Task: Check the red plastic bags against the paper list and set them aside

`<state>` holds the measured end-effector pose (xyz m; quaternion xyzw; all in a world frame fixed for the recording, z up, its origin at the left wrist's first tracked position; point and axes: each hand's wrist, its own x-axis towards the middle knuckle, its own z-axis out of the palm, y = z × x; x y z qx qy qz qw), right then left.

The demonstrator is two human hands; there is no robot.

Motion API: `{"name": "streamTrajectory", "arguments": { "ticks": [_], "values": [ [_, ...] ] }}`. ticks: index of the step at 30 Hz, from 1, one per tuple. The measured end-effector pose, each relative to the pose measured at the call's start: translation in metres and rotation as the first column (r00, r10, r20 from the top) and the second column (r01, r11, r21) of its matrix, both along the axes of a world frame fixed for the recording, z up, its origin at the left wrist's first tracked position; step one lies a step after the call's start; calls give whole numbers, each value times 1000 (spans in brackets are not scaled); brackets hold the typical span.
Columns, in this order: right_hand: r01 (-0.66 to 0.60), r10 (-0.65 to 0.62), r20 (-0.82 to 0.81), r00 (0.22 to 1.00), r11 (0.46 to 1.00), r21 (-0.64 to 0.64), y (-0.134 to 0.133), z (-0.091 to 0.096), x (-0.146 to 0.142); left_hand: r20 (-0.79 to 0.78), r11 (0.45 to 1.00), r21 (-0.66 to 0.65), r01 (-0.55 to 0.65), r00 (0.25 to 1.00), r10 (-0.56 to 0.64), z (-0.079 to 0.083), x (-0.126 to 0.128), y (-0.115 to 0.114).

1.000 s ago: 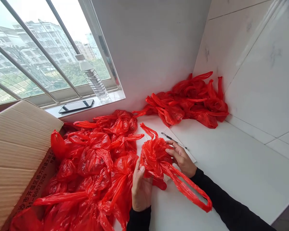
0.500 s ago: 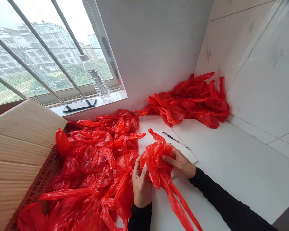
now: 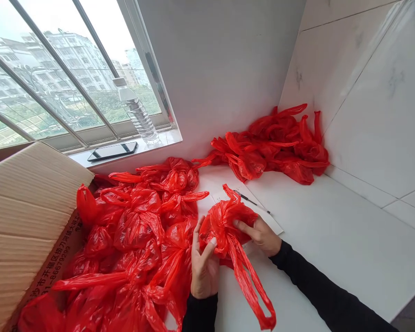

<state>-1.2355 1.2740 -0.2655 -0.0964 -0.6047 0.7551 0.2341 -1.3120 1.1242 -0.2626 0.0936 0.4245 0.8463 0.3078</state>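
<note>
Both my hands hold one crumpled red plastic bag [image 3: 224, 221] just above the white counter [image 3: 332, 249]. My left hand [image 3: 202, 267] pinches its lower left side between thumb and fingers. My right hand [image 3: 261, 235] grips its right side, fingers curled into the plastic. The bag's long handle loops [image 3: 251, 290] hang down toward me. A heap of similar knotted red bags [image 3: 138, 235] lies right beside my left hand, spilling from a cardboard box [image 3: 27, 212].
A second pile of red bags [image 3: 276, 147] fills the far corner by the tiled wall. A pen [image 3: 252, 201] lies on a sheet of paper behind my hands. On the window sill stand a water bottle [image 3: 136, 113] and a phone [image 3: 112, 151].
My hands have turned and bunched the bag tighter. Its handle loops swung from trailing right across the counter to hanging down toward me. The top tail shifted right.
</note>
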Motion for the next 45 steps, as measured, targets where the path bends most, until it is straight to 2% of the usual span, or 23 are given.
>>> {"name": "streamTrajectory", "arguments": {
  "ticks": [3, 6, 9, 13, 18, 21, 24, 27, 29, 33, 36, 38, 40, 42, 43, 45],
  "values": [
    [59, -59, 35, 998, 998, -8, 2, -4, 0, -25, 999, -34, 20, 999, -21, 5, 3, 0],
    [72, -69, 32, 997, 994, -83, 1, -3, 1, -19, 999, -44, 14, 1000, -15, 4, 2, -1],
    [20, -20, 0, 1000, 991, -131, 0, 3, 3, -13, 999, -50, 20, 1000, -21, -2, -2, -2],
    [-65, 68, 31, 997, 994, -93, 1, 0, 4, -56, 997, -71, -8, 998, 4, -16, -5, -2],
    [-37, 37, -5, 999, 989, -145, 2, -5, 3, -172, 996, -85, -4, 985, -11, -26, -7, 1],
    [-34, 31, -24, 999, 989, -141, 0, 1, 5, -197, 992, -118, -38, 980, 15, -26, -9, 2],
    [-100, 97, -31, 995, 987, -123, -2, 7, 6, -227, 988, -144, -57, 974, 23, -24, -9, 2],
    [-135, 136, -5, 991, 984, -116, -1, 3, 5, -220, 982, -178, -67, 975, 27, -20, -5, 1],
    [-97, 98, 2, 995, 987, -131, 1, -3, 4, -196, 982, -181, -57, 980, 20, -14, -1, 1],
    [-28, 28, 0, 1000, 985, -171, 5, -10, 4, -87, 994, -104, -16, 996, 7, -3, 4, 1],
    [-31, 33, 3, 999, 980, -195, 6, -6, 5, -46, 996, -82, -29, 999, 25, -5, 0, 0],
    [11, -14, -11, 1000, 975, -224, 9, -2, 7, -56, 994, -98, -57, 997, 52, -10, -3, -2],
    [82, -89, -25, 996, 977, -197, 12, 0, 9, -80, 987, -136, -88, 994, 78, -15, -7, -3],
    [113, -115, -27, 993, 990, -84, 16, 2, 12, -109, 977, -190, -102, 991, 82, -19, -8, -2],
    [85, -85, -16, 996, 996, -17, 17, 3, 13, -125, 972, -215, -95, 990, 69, -20, -8, -2],
    [-50, 47, 34, 998, 996, 79, 17, 4, 14, -157, 964, -262, -51, 987, 10, -19, -7, 0]
  ]
}}
